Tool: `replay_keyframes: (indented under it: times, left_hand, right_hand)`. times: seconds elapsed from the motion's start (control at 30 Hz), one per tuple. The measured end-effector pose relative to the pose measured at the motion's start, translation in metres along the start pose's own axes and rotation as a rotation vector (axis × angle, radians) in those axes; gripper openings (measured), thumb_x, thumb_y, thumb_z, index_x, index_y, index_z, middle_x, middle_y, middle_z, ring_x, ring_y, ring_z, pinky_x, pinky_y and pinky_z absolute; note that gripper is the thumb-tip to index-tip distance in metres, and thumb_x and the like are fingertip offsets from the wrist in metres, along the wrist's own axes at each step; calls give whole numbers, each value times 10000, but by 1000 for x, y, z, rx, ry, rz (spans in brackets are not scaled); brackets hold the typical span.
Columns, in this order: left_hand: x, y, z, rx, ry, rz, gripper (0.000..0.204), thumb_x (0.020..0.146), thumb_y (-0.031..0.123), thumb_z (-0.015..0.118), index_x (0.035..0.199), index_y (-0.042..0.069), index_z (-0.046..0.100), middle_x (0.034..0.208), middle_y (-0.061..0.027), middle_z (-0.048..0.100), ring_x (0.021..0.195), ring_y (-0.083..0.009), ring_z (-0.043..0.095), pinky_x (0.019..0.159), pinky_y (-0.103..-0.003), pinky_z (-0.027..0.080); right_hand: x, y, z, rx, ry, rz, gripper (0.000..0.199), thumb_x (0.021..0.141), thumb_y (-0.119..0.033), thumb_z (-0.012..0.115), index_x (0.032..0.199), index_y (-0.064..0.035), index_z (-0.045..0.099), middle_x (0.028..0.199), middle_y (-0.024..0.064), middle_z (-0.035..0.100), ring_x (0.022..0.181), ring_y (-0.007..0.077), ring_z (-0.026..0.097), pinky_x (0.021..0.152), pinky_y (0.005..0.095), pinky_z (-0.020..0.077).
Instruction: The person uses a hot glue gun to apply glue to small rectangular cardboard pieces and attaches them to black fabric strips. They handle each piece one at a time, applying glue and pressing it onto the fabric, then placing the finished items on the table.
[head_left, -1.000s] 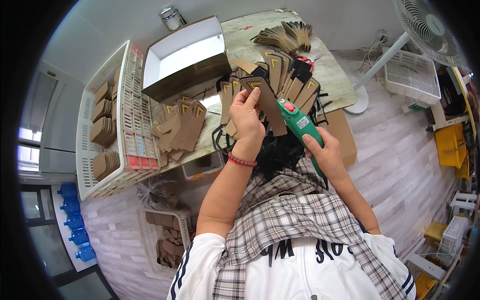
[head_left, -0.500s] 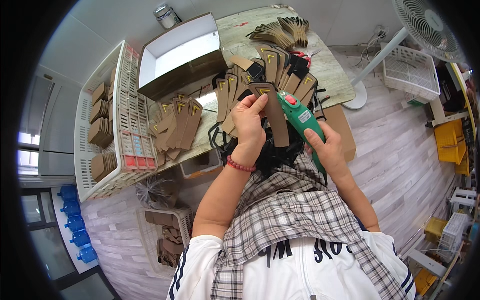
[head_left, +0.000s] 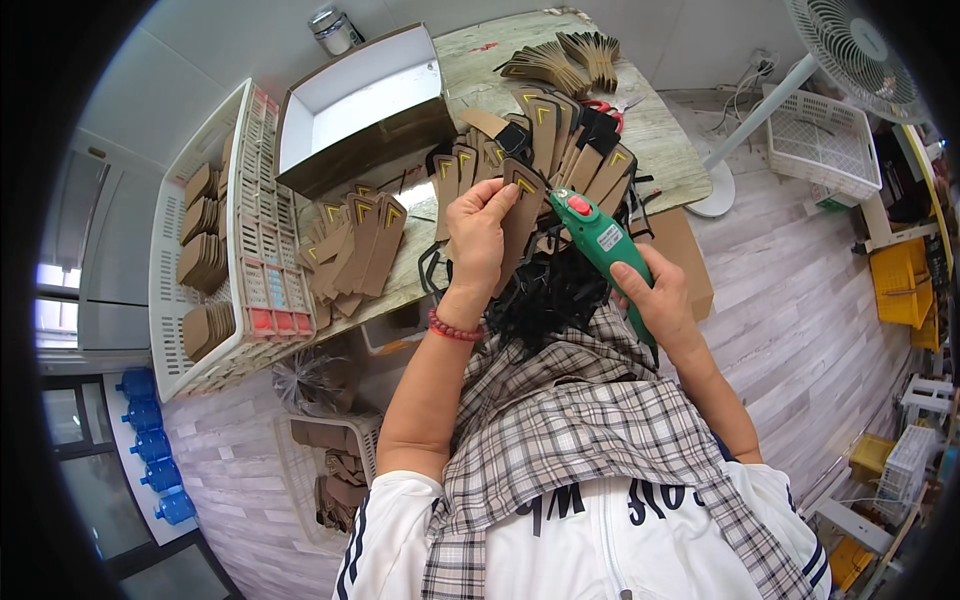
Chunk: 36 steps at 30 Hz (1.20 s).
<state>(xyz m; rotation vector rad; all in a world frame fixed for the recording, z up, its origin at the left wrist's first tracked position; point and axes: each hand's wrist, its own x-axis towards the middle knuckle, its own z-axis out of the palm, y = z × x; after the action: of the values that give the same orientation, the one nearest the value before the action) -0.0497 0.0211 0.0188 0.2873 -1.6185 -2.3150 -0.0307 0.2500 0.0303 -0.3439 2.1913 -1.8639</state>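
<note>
"Pinching a brown strip [head_left: 518, 220] near its top, your left hand [head_left: 475, 228] has thumb and fingers closed just beside the yellow chevron."

"And where is that strip, as you hold it?"

"Out in front of you, slanted, its chevron end away from you, above the near edge of the table [head_left: 465, 45]. A red beaded bracelet [head_left: 455, 327] circles your left wrist."

"What fills your right hand [head_left: 658, 300]?"

"You have it wrapped around a green handheld tool [head_left: 605, 240] with a red button on top. Its tip points at the strip's right edge, very near; whether they touch, I cannot tell."

"What lies below your hands?"

"A heap of black scraps [head_left: 545, 300], just beyond the plaid apron [head_left: 570, 430] you wear. Past your hands, more chevron-marked strips [head_left: 540, 130] fan out on the table, with red-handled scissors [head_left: 606, 112] near them."

"And to your left?"

"You have a loose pile of marked strips [head_left: 378, 250] at the table's edge, an open box [head_left: 400, 145], pale inside, behind it, and beside both a white crate [head_left: 237, 275] with brown stacks [head_left: 203, 255] inside."
</note>
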Motion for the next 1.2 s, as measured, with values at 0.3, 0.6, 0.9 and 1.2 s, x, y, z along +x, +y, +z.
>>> replay_keyframes:
  times: [0.3,0.6,0.9,1.2]
  left_hand:
    - [8,3,-8,283,-92,72,144,906,70,610,978,-32,681,851,2,666,749,-42,572,675,-186,454]
    - [3,5,-10,336,-207,15,144,904,85,615,961,-26,688,841,15,657,754,-39,562,690,-186,443]
    - [13,27,-20,748,-449,169,187,886,112,600,949,-55,657,864,-72,657,819,-126,594,754,-249,461]
    - [82,61,-217,863,160,22,325,931,144,555,1193,-49,558,1065,-82,621,931,-173,574,821,-279,474]
  right_hand:
    - [0,-2,-2,-10,-17,-7,332,891,-307,666,1010,1,623,675,9,588,572,63,544,531,225,459]
    - [-1,-2,0,21,-10,-15,320,893,-290,666,1014,3,622,678,10,587,572,60,541,531,222,459]
    - [-3,-10,-2,-26,-16,87,403,825,-346,719,1042,-13,653,794,65,651,683,139,595,653,307,490]
    - [-26,34,-1,-213,105,-142,481,818,-472,686,1031,-46,616,779,167,671,713,324,669,659,389,525]
